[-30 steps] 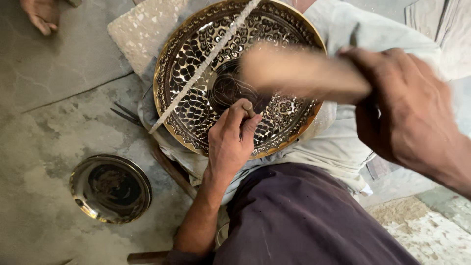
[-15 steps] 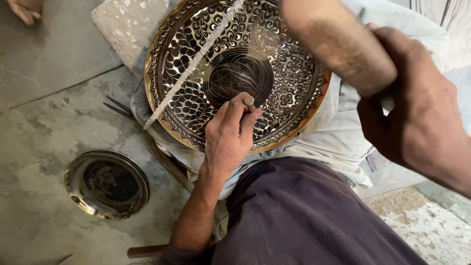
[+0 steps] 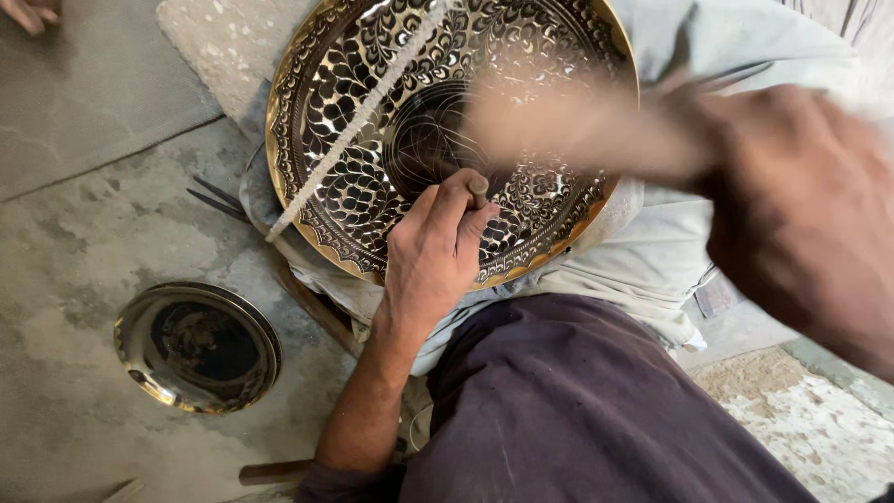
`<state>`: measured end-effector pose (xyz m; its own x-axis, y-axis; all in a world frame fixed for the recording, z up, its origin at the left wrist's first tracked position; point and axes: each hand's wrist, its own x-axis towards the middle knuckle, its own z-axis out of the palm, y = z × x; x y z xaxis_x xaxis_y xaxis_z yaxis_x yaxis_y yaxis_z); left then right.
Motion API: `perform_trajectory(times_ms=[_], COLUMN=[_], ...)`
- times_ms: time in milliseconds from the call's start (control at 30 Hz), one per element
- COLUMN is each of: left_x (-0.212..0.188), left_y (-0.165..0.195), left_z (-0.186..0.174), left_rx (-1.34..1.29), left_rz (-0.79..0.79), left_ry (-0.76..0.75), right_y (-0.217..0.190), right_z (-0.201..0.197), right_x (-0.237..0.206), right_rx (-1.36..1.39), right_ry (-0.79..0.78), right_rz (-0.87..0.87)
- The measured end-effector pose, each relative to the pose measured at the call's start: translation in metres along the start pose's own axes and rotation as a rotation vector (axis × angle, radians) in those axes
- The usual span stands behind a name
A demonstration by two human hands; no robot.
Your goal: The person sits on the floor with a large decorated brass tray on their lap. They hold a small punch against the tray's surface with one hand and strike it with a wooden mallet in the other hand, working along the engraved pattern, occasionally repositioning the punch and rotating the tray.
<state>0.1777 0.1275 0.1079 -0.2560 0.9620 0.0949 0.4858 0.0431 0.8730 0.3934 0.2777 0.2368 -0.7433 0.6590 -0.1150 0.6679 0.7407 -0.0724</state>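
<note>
Head view — left hand [image 3: 433, 261] pinching chisel [image 3: 478, 190] on engraved tray [image 3: 354, 140]; right hand [image 3: 801, 214] gripping blurred mallet [image 3: 577, 126] — concrete floor [image 3: 84, 242].

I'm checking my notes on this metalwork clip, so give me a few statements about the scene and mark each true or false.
1. The left hand holds a thin metal punch against the large engraved brass tray. True.
2. The right hand is empty. False: it grips a blurred wooden mallet.
3. A small round brass dish lies on the concrete floor. True.
4. The small dish rests on the tray. False: they lie apart.
</note>
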Motion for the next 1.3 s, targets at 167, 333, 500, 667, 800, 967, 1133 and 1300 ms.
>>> perform_trajectory(times_ms=[167,333,500,667,800,967,1133,1300], left_x=[0.000,0.000,0.001,0.005,0.005,0.004,0.009,0.008], left_y=[-0.004,-0.006,-0.005,-0.005,-0.004,-0.005,-0.008,-0.009], left_z=[0.002,0.001,-0.001,-0.004,-0.004,-0.004,-0.003,-0.005], left_rx=[-0.008,-0.019,0.019,0.005,0.006,-0.018,0.085,0.068], left_rz=[0.010,-0.006,-0.006,0.008,-0.002,0.039,0.021,0.030], left_ry=[-0.023,-0.044,-0.065,-0.105,-0.107,-0.095,-0.168,-0.160], right_y=[0.003,0.001,-0.008,-0.009,-0.010,-0.012,-0.010,-0.010], right_z=[0.008,0.001,0.003,-0.002,-0.003,-0.001,-0.002,0.003], right_x=[-0.011,-0.007,-0.011,-0.020,-0.023,-0.024,-0.030,-0.034], right_rx=[0.223,-0.395,0.255,-0.002,0.007,0.118,-0.009,-0.158], right_ry=[-0.066,-0.073,-0.023,-0.067,-0.091,-0.052,-0.099,-0.215], right_rz=[0.230,-0.109,0.201,0.034,0.041,0.096,0.062,0.014])
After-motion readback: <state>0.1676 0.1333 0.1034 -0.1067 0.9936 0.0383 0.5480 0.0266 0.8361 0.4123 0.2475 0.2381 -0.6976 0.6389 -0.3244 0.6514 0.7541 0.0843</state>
